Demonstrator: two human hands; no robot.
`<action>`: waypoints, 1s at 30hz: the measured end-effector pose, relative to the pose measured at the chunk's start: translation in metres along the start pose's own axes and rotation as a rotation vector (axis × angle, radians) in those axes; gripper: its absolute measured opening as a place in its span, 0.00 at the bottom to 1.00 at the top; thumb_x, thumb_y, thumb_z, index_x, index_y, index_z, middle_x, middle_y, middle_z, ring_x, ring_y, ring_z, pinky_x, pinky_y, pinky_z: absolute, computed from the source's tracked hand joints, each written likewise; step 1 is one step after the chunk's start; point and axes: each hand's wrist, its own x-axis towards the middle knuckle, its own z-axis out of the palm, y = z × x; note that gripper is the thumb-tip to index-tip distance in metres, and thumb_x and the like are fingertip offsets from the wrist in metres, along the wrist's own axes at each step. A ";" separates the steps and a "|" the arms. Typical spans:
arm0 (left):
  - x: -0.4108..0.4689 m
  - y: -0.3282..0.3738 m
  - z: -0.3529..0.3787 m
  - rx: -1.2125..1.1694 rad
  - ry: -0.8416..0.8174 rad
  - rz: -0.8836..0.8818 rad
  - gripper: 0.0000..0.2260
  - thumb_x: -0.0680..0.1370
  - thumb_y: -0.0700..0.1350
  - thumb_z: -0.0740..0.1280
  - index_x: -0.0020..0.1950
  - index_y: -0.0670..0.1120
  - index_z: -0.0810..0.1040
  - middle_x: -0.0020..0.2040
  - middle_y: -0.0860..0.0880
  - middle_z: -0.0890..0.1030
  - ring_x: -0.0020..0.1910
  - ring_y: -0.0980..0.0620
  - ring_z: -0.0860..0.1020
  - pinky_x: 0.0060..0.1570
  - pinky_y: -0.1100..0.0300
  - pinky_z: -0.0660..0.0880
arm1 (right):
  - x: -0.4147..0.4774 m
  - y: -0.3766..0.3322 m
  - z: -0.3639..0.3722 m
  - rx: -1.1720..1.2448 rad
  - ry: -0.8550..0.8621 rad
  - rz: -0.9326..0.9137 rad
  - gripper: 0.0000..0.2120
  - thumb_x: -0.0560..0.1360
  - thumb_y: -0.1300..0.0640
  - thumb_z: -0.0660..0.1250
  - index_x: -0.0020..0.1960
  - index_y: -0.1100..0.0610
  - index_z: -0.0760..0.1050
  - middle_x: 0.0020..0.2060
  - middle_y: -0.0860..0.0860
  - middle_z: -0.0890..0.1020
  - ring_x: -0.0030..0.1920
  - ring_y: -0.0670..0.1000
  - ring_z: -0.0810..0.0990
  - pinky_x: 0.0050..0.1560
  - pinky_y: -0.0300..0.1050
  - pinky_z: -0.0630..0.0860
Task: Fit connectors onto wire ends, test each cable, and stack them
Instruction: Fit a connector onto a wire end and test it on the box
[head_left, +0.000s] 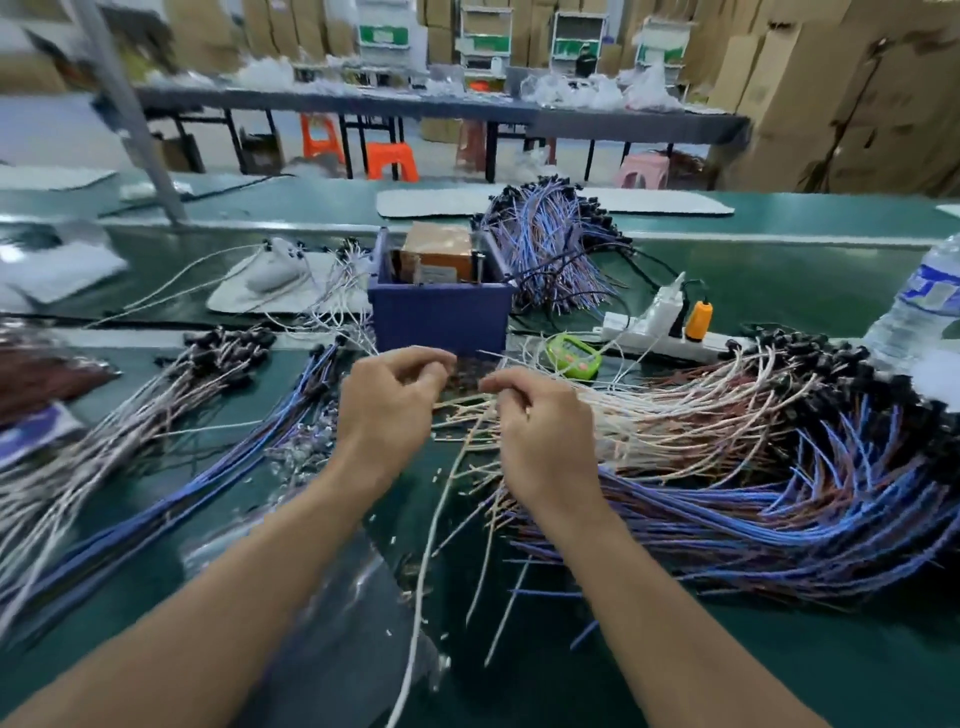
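My left hand (387, 402) and my right hand (543, 434) are raised side by side over the green bench, fingers curled. My right hand pinches a white wire (441, 525) that trails down toward me. My left hand pinches something small at its fingertips, too small to make out. A large heap of white, brown and blue cables with black connectors (769, 457) lies to the right. Bundles of blue cables (208, 488) and white cables (130, 415) lie to the left.
A blue box (441, 312) holding a tester stands just beyond my hands. A green timer (574, 356), a white power strip (660, 332) and a water bottle (924, 306) sit at the right. Another cable heap (545, 234) lies behind the box. A clear plastic bag (337, 597) lies near me.
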 end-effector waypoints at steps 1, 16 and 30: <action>0.004 -0.006 -0.012 0.003 0.053 -0.032 0.14 0.78 0.41 0.71 0.41 0.61 0.85 0.35 0.63 0.84 0.31 0.61 0.80 0.30 0.69 0.73 | 0.004 -0.008 0.014 0.030 -0.014 0.002 0.13 0.79 0.61 0.63 0.50 0.50 0.86 0.37 0.42 0.84 0.33 0.40 0.76 0.34 0.31 0.66; 0.027 -0.093 -0.107 0.663 0.282 -0.160 0.12 0.74 0.53 0.76 0.57 0.54 0.87 0.51 0.45 0.85 0.55 0.43 0.78 0.60 0.51 0.73 | 0.061 -0.062 0.169 -0.275 -0.466 0.112 0.10 0.77 0.53 0.64 0.48 0.53 0.85 0.44 0.53 0.87 0.47 0.58 0.84 0.50 0.50 0.81; 0.033 -0.087 -0.099 0.145 0.307 -0.092 0.05 0.74 0.50 0.73 0.47 0.55 0.88 0.36 0.65 0.83 0.42 0.70 0.80 0.42 0.78 0.70 | 0.075 -0.066 0.171 -0.022 -0.324 0.228 0.13 0.75 0.44 0.66 0.40 0.51 0.82 0.29 0.45 0.83 0.32 0.45 0.81 0.36 0.47 0.79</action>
